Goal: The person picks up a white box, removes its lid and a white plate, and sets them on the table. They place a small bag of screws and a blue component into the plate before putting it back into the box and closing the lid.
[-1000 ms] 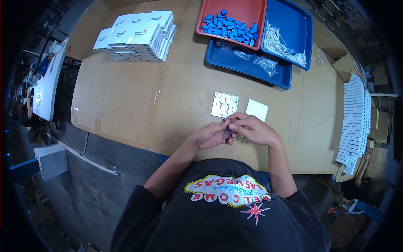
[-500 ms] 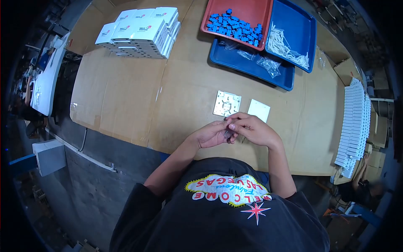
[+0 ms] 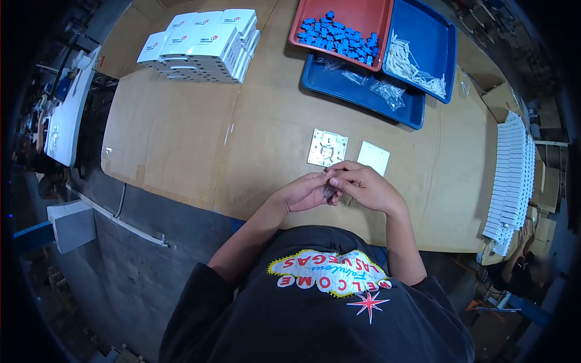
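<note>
My left hand (image 3: 304, 192) and my right hand (image 3: 368, 188) meet over the table's near edge, in front of my chest. Between their fingers is a small clear plastic bag (image 3: 330, 192), mostly hidden by the hands. The fingers of both hands are closed on it, the right thumb and fingertips pinching from above. Just beyond the fingertips lies an open white box base (image 3: 327, 149) with its inner fittings facing up. To its right a flat white cover (image 3: 373, 158) rests on the cardboard, partly behind my right hand.
A red tray (image 3: 295, 30) of blue parts and a blue tray (image 3: 449, 54) of white sticks overlap a lower blue tray (image 3: 363, 107) holding clear bags. Stacked white boxes (image 3: 200, 45) stand back left; a long white stack (image 3: 508, 175) lines the right edge. Other people work at both sides.
Almost nothing differs. My hands stay together on the bag, with only slight finger movement. A person at the far right has shifted a little.
</note>
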The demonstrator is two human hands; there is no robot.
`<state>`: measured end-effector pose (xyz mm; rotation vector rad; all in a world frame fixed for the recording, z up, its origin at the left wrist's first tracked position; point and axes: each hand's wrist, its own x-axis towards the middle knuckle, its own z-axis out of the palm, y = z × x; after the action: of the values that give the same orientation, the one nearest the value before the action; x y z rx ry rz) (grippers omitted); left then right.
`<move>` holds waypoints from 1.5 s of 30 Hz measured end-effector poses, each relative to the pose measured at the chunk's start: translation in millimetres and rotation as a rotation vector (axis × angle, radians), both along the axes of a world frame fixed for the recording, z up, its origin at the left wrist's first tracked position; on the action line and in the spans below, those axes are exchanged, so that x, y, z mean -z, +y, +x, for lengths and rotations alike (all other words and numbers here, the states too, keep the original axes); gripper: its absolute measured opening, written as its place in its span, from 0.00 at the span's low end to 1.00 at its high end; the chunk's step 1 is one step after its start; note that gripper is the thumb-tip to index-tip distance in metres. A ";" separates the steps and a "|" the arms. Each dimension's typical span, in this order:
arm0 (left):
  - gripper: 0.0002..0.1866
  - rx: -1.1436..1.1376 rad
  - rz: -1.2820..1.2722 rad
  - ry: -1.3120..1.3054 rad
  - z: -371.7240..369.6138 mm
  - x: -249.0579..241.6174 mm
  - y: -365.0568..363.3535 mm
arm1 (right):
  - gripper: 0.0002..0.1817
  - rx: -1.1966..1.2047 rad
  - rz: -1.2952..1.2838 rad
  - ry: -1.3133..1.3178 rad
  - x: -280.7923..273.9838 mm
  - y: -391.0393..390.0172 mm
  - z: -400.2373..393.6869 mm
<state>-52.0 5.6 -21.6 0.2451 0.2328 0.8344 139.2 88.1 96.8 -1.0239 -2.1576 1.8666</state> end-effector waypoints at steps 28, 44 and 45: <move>0.20 0.004 0.005 0.016 0.0 5.5 -2.5 | 0.13 -0.093 0.153 0.017 5.0 -5.0 1.1; 0.25 0.026 0.011 0.071 1.3 5.7 -2.5 | 0.14 -0.176 0.219 -0.097 -1.3 -3.6 -2.9; 0.25 0.024 0.008 0.071 0.7 2.7 -2.3 | 0.12 -0.183 0.231 -0.104 -3.8 -3.1 -1.6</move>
<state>-51.4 3.3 -24.3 0.2845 0.2921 0.8042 137.6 84.9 100.6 -0.9230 -2.5327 1.6121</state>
